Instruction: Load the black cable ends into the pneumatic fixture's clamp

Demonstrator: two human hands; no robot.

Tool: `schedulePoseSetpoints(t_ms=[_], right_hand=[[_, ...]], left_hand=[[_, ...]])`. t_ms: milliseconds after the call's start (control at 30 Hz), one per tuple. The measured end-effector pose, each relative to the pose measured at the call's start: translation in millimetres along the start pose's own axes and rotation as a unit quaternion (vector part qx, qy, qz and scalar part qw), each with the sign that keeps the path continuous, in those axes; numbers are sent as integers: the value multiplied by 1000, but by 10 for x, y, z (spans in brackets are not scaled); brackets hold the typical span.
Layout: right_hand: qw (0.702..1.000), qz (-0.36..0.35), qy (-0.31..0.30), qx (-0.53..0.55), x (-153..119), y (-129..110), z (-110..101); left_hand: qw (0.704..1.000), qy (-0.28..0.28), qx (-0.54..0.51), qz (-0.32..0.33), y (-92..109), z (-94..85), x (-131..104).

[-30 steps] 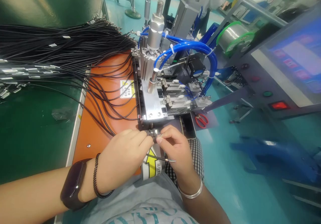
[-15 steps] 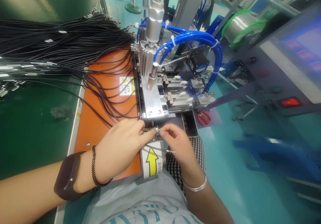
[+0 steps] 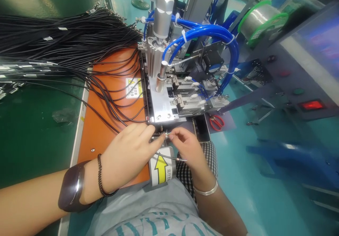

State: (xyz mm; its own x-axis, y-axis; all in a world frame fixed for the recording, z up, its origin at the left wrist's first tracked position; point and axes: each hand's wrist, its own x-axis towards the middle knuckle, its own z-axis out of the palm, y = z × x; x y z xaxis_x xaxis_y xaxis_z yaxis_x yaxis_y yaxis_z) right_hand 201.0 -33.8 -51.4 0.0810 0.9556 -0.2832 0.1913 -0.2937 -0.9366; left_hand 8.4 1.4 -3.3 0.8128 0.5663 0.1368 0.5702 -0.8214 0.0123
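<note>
My left hand, wrist banded, lies across the front of a machine fixture, its thumb against a small metal connector at the fixture's front block. Its curled fingers are mostly hidden from above. From beneath this hand a black cable runs rightward to a stripped, shiny end below my right palm. My right hand is closed in a pinch, thumb and forefinger at the connector's right side. The fingertips cover most of the part. Under both hands, a plate with a yellow arrow faces up.
The press machine with blue air hoses rises just ahead. Black cables are heaped left, some crossing the orange board. Red-handled scissors and a dark tray sit right, near a wire spool and control panel.
Both hands keep nearly the same place at the connector, with only slight finger shifts. The view has tilted a little, so the machine and panel appear slightly moved.
</note>
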Motion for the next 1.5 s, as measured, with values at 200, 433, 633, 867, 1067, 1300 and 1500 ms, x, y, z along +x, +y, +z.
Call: schedulePoseSetpoints(t_ms=[200, 433, 633, 867, 1067, 1300, 1500], right_hand=[[1000, 7, 4, 6, 48, 19, -1], [999, -18, 31, 32, 11, 14, 8], [999, -29, 35, -3, 18, 3, 14], [999, -21, 35, 4, 33, 11, 32], [999, -34, 41, 11, 28, -6, 50], [986, 39, -14, 162, 53, 133, 138], [988, 25, 8, 149, 64, 111, 87]], left_hand=[[1000, 3, 2, -1, 3, 22, -8], [1000, -12, 0, -1, 13, 26, 5], [1000, -14, 1, -4, 5, 46, 9], [1000, -15, 8, -9, 28, 38, 17], [1000, -17, 20, -12, 50, 11, 30], [999, -22, 36, -19, 104, 11, 67], [1000, 0, 27, -11, 67, 26, 38]])
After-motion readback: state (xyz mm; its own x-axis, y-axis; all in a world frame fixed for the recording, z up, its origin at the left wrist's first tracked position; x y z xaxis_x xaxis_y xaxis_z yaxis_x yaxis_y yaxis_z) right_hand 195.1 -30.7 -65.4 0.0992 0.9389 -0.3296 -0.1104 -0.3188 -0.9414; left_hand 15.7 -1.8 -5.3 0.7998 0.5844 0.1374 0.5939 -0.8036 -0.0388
